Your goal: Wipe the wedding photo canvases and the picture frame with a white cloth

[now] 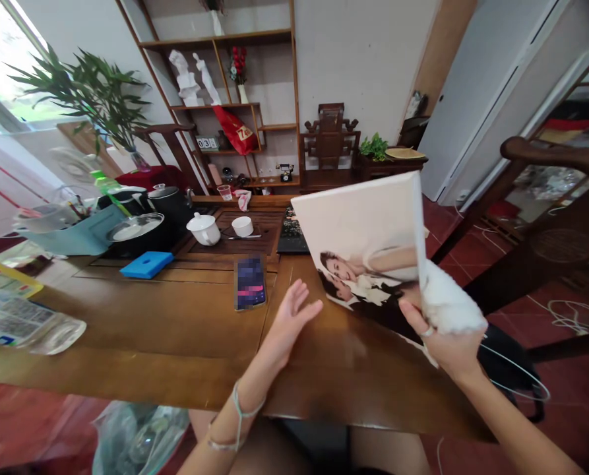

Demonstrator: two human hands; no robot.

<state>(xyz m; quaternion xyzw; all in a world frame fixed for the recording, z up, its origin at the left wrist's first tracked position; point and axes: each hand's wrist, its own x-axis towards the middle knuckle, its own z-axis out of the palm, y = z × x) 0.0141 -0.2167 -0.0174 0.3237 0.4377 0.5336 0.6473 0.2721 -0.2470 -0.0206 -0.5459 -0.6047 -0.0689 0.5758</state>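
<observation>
My right hand point(450, 346) grips the near right edge of a white-edged photo panel point(368, 218), thumb on its front. The panel stands tilted above the table, printed with a picture of two people. Behind it, a white fluffy cloth point(450, 300) is bunched in the same hand. My left hand point(294, 313) hovers over the wood to the left of the panel, fingers apart and holding nothing. Just left of that hand lies a phone point(250, 284) with its screen lit. The panel's back and its far lower corner are hidden.
On the wooden table point(190, 330) are a blue block point(146, 264), a white lidded teapot point(204, 228), a white cup point(243, 227) and a dark pot with a glass lid point(138, 227). A clear bottle point(31, 323) lies at left. A dark chair point(536, 244) stands at right.
</observation>
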